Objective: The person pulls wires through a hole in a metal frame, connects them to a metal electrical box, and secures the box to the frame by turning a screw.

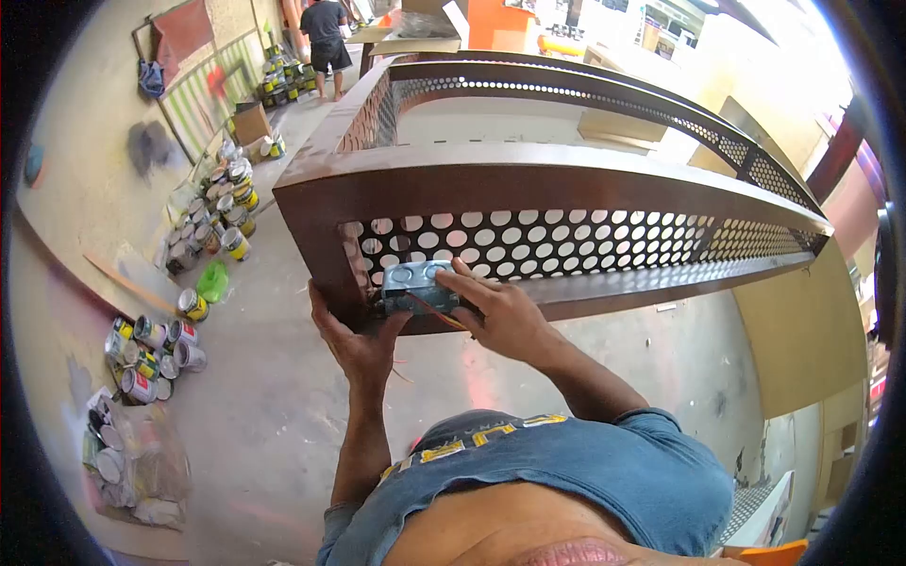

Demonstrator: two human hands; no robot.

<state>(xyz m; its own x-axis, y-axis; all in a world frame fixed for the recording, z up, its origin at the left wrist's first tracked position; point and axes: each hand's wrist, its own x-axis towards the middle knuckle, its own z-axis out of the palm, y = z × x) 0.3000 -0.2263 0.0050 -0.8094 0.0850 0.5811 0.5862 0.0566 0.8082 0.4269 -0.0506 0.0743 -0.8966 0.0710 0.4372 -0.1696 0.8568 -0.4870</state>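
A silvery metal electrical box (412, 279) rests against the lower left corner of a dark brown frame (528, 189) with perforated metal panels (566, 241). My right hand (500, 316) grips the right side of the box, its index finger on top and its thumb below. My left hand (354, 341) spreads around the frame's corner, with its thumb close under the box. Thin orange-red wires (429, 307) run out of the box and hang below it.
Many paint cans (236, 243) line the left wall. A green lump (213, 281) lies on the floor. A person (326, 42) stands at the back left near a table (415, 42). A tan board (802, 330) leans at the right.
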